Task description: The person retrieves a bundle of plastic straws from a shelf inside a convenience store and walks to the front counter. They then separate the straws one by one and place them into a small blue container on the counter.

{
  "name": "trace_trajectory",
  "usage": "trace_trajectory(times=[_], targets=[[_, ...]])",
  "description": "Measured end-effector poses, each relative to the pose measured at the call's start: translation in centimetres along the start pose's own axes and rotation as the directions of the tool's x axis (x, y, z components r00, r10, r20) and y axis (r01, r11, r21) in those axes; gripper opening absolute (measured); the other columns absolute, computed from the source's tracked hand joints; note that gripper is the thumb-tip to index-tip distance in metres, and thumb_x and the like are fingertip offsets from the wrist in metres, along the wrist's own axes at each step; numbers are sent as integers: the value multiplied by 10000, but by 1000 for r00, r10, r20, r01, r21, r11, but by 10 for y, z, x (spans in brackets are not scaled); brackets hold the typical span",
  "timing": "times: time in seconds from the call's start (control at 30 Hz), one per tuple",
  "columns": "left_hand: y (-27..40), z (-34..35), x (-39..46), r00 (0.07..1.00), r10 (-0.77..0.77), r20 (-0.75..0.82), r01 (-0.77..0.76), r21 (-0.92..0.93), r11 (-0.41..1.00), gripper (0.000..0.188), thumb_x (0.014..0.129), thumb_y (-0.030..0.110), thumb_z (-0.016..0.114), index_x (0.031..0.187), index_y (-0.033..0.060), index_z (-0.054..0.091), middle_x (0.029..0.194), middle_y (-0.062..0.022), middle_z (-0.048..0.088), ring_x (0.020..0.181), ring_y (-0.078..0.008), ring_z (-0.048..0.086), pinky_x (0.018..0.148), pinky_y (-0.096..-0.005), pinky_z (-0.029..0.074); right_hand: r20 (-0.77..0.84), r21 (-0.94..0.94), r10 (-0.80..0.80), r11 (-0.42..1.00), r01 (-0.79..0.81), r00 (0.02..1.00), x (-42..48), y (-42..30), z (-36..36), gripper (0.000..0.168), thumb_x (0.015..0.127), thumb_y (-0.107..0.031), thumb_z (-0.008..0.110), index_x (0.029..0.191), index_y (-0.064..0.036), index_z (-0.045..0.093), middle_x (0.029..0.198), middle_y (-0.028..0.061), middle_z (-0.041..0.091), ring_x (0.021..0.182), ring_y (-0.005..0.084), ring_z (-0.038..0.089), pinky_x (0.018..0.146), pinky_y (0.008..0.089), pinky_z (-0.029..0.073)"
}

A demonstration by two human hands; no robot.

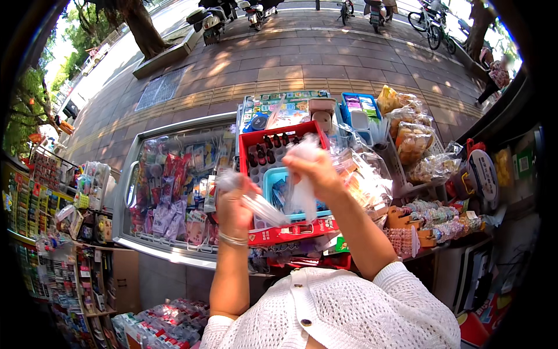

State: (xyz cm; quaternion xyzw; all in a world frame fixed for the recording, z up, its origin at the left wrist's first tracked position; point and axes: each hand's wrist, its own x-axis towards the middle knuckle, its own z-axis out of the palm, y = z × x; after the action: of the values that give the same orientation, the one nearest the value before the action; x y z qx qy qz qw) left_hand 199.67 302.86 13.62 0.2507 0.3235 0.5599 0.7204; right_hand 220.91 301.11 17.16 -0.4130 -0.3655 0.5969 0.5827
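Note:
My left hand (pixel 235 205), with a bracelet at the wrist, is closed on a bundle of translucent plastic (pixel 263 210), perhaps bags. In my right hand (pixel 316 170) is another bunch of clear plastic (pixel 305 196), blurred by motion. Both hands are raised over a red Coca-Cola crate (pixel 279 234), apart from each other. Small dark bottles (pixel 269 152) stand in the crate's far part. A light-blue plastic basket (pixel 271 174) holding small packets sits in its near part, partly hidden by my right hand and the plastic.
Left of the crate is a glass-topped freezer (pixel 174 255) with colourful packages inside. To the right are bagged bread (pixel 412 141) in a white basket and bead bracelets (pixel 440 218) on wooden racks. A blue basket (pixel 361 98) stands behind. A person (pixel 497 76) is on the pavement at far right.

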Motion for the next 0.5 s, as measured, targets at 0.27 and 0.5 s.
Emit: trace_trajectory(times=[0.27,0.5], targets=[[19,-3,-1,994,66,-90,-42,244,969,165,785,103,761,873,57,628,748,-50,635,672,-183,637,637,-345,560,-54,154,-99,982,106,994,9,-1,-28,183,844,-222,691,843,-45,645,763,65,659,637,119,586,606,273,460],[-10,28,-10,985,-46,166,-42,488,872,216,790,-48,673,998,-22,624,871,-88,676,735,-172,659,649,-298,539,235,-73,128,991,-114,964,4,19,7,186,766,-140,779,798,-30,633,716,21,612,619,108,565,555,257,437]])
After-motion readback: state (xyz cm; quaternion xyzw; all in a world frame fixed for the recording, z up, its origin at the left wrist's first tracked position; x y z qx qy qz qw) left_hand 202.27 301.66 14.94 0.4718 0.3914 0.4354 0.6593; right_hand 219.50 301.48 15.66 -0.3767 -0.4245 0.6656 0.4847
